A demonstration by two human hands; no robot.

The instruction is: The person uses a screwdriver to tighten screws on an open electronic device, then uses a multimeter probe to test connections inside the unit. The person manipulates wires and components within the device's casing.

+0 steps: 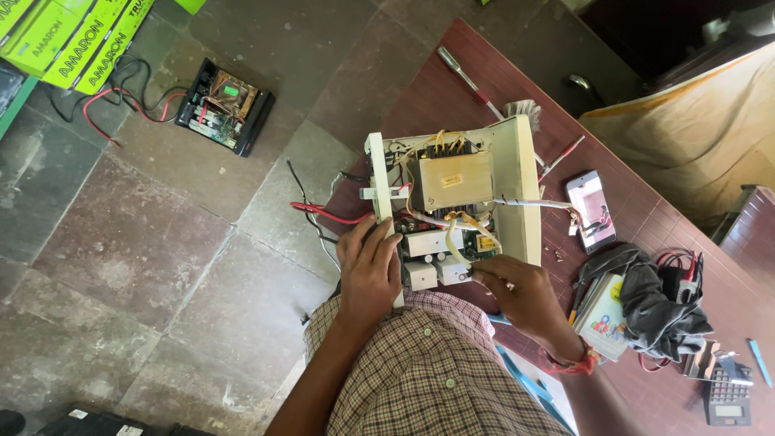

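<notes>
— Where do we stand with the open cream-cased power unit (452, 202)?

— It sits on the bench (452, 89), straight ahead of both hands (369, 270), lid off, its insides facing up at us. Our left hand lies flat against the near left wall of the case, fingers spread along the edge, steadying it rather than gripping anything loose.

— And the right hand (517, 292)?

— It is at the near right corner, fingertips pinched in among the white blocks (432, 258) and the yellow wires (464, 234). We judge it is closed on a small part or a wire end, but the fingers hide it, so we cannot tell which.

— How do we do this well?

— Keep the left hand pressing the case so it does not slide, and work the right with small pulls, clear of the big transformer (454, 181) just beyond our fingers. We mind the red wires (323, 214) trailing off past the left hand.

— Anything close by to watch?

— A phone (592, 211) lies beyond the right hand, a screwdriver (468, 79) further off, and books (605, 315) with a dark cloth (658, 311) lie to the right of it.
</notes>
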